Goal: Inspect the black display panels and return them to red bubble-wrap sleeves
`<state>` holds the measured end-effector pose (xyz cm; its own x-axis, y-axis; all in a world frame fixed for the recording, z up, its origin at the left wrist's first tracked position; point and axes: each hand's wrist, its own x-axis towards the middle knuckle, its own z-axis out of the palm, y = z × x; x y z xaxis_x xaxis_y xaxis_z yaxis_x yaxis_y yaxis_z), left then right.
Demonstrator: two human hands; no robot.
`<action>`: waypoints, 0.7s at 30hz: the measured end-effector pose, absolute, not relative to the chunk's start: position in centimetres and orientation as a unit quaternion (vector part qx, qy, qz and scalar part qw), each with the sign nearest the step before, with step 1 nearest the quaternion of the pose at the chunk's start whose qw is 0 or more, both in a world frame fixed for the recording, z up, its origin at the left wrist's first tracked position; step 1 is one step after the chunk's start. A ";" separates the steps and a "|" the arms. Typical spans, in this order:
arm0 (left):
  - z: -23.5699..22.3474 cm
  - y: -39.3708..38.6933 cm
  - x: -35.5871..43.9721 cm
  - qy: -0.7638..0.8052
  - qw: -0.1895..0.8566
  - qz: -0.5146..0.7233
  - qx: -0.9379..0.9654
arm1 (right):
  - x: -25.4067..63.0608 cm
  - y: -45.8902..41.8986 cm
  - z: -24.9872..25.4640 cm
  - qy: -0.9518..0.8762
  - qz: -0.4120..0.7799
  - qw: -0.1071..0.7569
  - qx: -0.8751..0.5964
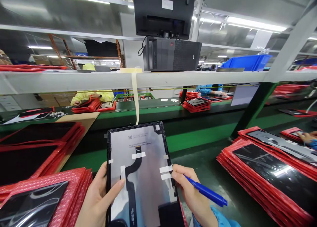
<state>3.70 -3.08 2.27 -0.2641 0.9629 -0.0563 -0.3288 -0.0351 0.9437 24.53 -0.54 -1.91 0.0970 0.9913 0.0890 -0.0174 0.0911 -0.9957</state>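
A tablet screen panel (pixel 151 187) is held up in front of me, its silvery back with a black flex cable (pixel 132 194) and white tape strips facing me. My left hand (pixel 99 197) grips its left edge, the thumb lying over the back. At the right edge, my right hand (pixel 189 190) pinches the frame near two white tape strips (pixel 166 173). A blue marker pen (pixel 208 192) is also tucked in that hand, pointing down to the right. The panel's bottom end runs out of view.
Red bubble-wrap sleeves with screens are stacked at left (pixel 76 187) and right (pixel 267 184). Beyond a green bench (pixel 146 105), two people in yellow and blue sleeves handle similar items. A white shelf beam (pixel 99 81) carries a computer tower (pixel 172 53) and a blue bin (pixel 247 62).
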 end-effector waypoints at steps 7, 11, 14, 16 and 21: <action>2.3 -3.6 4.1 0.478 0.479 0.636 0.371 | 24.2 -0.1 -1.6 -0.541 0.405 0.542 -0.499; 2.0 -3.8 4.0 0.497 0.441 0.629 0.405 | 24.0 0.5 -0.7 -0.630 0.400 0.480 -0.461; 1.7 -4.0 4.2 0.515 0.416 0.630 0.406 | 23.8 0.9 -0.7 -0.631 0.409 0.484 -0.447; 1.6 -4.0 4.4 0.521 0.401 0.638 0.402 | 23.7 1.1 -0.7 -0.624 0.415 0.488 -0.447; 1.6 -4.8 4.0 0.554 0.289 0.666 0.407 | 24.2 0.8 0.2 -0.556 0.470 0.535 -0.429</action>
<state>4.05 -4.84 1.58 -0.5020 0.8360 0.2214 0.0658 -0.2183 0.9737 24.17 0.81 0.19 -0.0599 0.9797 0.1916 -0.0268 0.1903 -0.9814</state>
